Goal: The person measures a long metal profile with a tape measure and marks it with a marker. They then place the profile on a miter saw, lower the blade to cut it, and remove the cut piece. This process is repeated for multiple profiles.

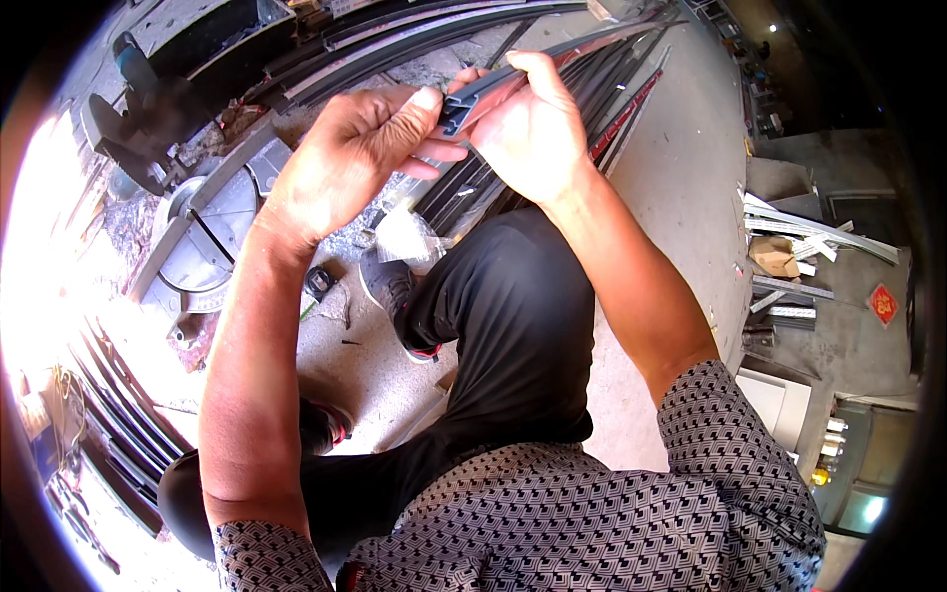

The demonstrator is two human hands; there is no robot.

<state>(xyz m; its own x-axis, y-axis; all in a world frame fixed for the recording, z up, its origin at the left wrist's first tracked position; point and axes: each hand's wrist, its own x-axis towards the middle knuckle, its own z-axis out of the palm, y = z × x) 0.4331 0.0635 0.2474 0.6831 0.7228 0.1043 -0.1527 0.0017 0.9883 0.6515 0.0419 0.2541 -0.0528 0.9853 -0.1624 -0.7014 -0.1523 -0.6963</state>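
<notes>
A long dark metal profile [592, 43] with a grooved, channelled end is held up in front of me, running away to the far right. My left hand [370, 148] is closed at its near end, thumb and fingers pinching the cut edge. Just behind that end, my right hand [533, 123] grips the profile, thumb lying along its top and palm beneath. Part of the fingers on both hands is hidden by the profile.
A mitre saw [202, 237] with a round metal base stands to my left. Bundles of long dark profiles [621, 94] lie on the floor ahead, with more [118, 414] at the lower left. White strips and a cardboard piece [774, 257] sit by the right wall.
</notes>
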